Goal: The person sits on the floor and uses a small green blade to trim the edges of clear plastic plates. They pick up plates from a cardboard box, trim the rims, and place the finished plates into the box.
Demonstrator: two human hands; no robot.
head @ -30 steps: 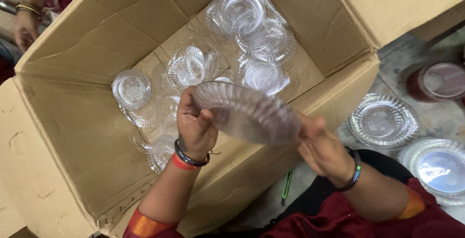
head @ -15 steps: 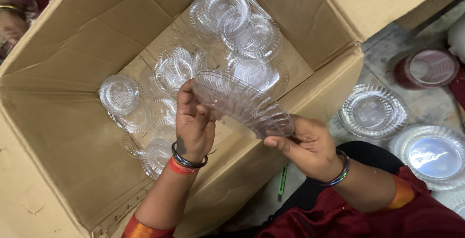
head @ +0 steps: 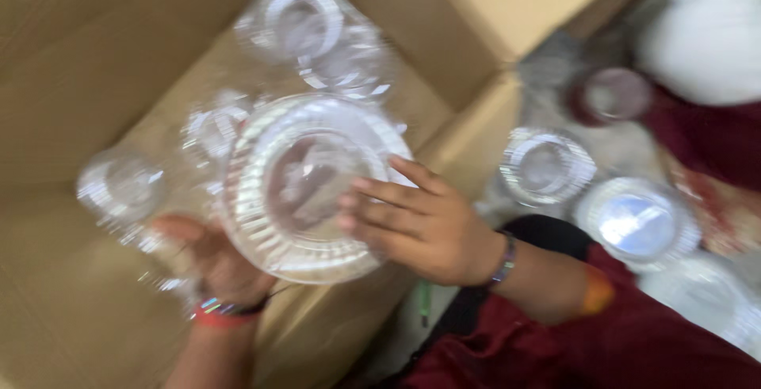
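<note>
Head view shows both hands clamped on a stack of clear ribbed plastic bowls (head: 305,187) held over the open brown cardboard box (head: 71,64): the left hand (head: 214,258) cups it from below, the right hand (head: 424,226) presses flat on its rim. The slick stack could slip or fan apart, spilling onto the loose clear bowls (head: 317,36) inside the box. Motion blur hides how many bowls are stacked; the left fingers are covered, and the bowls on the floor (head: 547,167) are indistinct.
</note>
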